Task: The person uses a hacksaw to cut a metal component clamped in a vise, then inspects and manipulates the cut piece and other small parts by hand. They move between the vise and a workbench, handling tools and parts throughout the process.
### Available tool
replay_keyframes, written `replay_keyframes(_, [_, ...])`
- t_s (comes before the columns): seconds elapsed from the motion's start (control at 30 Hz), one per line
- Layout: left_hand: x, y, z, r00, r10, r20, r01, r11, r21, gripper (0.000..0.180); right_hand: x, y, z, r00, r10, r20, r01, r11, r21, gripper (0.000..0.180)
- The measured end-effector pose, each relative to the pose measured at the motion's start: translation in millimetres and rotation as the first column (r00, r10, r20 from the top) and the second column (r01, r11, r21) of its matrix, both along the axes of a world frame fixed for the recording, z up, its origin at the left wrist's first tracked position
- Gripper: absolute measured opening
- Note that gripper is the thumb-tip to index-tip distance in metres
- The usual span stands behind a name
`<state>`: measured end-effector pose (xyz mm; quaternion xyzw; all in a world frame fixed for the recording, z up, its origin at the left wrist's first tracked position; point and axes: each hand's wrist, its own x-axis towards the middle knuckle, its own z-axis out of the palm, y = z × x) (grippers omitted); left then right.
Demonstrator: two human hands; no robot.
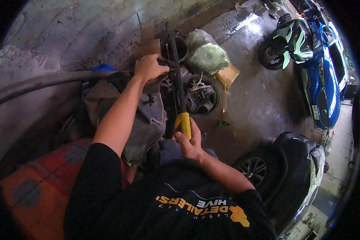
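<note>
Right fingers (195,130) partly behind handle (185,125)

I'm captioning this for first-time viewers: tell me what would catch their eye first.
The yellow handle of a long dark tool, gripped in the right hand near the middle, would probably draw the eye first. Next come the shiny blue car at the far right and the pale green and black motorcycle at the upper right. A spoked wheel sits just right of the tool.

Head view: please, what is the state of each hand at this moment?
Left hand: fingers partly curled beside the hacksaw; whether it holds anything cannot be told.
Right hand: closed around the hacksaw's yellow handle.
</note>
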<state>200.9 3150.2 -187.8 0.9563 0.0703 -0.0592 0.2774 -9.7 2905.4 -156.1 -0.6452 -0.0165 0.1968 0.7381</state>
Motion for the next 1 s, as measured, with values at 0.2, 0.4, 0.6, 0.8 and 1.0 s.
replay_keyframes(0.2, [2.2,4.6,-5.8,1.0,-0.007,-0.031,0.007,1.0,0.0,0.066,1.0,8.9,13.4,0.998,0.022,0.055,-0.016,0.994,-0.112,0.041])
replay_keyframes(0.4, [0.6,1.1,3.3,0.999,-0.015,-0.046,0.016,0.999,0.028,0.066,-3.0,1.5,21.9,0.996,-0.025,-0.088,0.026,1.0,0.006,0.043])
replay_keyframes(0.6, [1.5,3.7,-8.8,0.999,-0.021,-0.031,0.021,1.0,0.019,0.068,2.5,9.2,17.3,1.0,-0.015,-0.027,0.014,1.0,-0.023,0.044])
replay_keyframes(0.8, [-1.0,2.9,-1.2,0.999,-0.004,-0.036,0.005,1.0,0.015,0.066,-4.6,-1.5,13.4,0.999,0.028,-0.04,-0.028,1.0,-0.001,0.044])
replay_keyframes(1.0, [2.5,4.0,-8.5,0.998,-0.005,-0.061,0.004,1.0,-0.027,0.062,3.0,7.5,15.4,0.991,-0.025,-0.132,0.031,0.998,0.046,0.046])
